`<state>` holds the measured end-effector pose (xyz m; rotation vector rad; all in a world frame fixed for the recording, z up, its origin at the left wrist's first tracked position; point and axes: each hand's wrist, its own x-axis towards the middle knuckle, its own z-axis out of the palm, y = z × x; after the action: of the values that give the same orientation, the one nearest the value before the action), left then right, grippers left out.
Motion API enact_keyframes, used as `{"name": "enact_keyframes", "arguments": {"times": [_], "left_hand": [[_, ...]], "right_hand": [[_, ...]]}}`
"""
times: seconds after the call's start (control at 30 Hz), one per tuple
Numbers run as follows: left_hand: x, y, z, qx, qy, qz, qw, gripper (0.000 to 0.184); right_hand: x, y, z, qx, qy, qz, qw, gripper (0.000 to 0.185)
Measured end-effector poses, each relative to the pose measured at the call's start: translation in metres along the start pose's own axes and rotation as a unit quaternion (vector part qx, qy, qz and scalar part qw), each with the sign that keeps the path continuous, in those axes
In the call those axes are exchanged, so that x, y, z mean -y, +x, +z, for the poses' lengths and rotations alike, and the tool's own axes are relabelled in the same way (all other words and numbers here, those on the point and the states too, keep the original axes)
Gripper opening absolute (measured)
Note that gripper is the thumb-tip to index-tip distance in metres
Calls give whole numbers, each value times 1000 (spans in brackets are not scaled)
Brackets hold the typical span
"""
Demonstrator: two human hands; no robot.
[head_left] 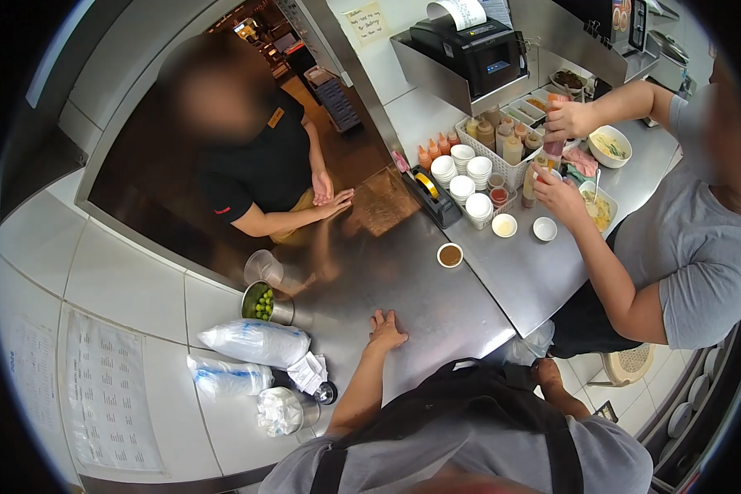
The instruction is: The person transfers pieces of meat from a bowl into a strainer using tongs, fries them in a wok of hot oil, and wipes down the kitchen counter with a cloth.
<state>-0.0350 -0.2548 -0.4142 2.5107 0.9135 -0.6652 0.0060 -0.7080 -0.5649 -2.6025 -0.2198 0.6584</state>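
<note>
My spread left hand (385, 333) is nearer the sauce cup (449, 255), which sits far and right; my right hand (544, 374), I can't tell.

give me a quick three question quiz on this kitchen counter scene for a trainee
1. Which hand of the camera wearer rests on the steel counter?
2. True or false: the small green citrus fruits are in a white plastic basket.
3. Pick one: the sauce cup nearest those fruits holds sauce that is a) green, b) brown, c) blue.

Key:
1. The left hand.
2. False; they are in a metal container.
3. b.
</note>
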Motion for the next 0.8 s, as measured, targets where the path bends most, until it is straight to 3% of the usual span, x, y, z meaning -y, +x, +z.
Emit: {"name": "enact_keyframes", "arguments": {"times": [0.23, 0.8], "left_hand": [[3, 3, 2, -1, 0, 1, 1000, 90], [5, 4, 2, -2, -5, 8, 1000, 90]], "right_hand": [[3, -2, -5, 10, -18, 37, 999, 19], [0, 0, -8, -22, 2, -8, 1000, 20]]}}
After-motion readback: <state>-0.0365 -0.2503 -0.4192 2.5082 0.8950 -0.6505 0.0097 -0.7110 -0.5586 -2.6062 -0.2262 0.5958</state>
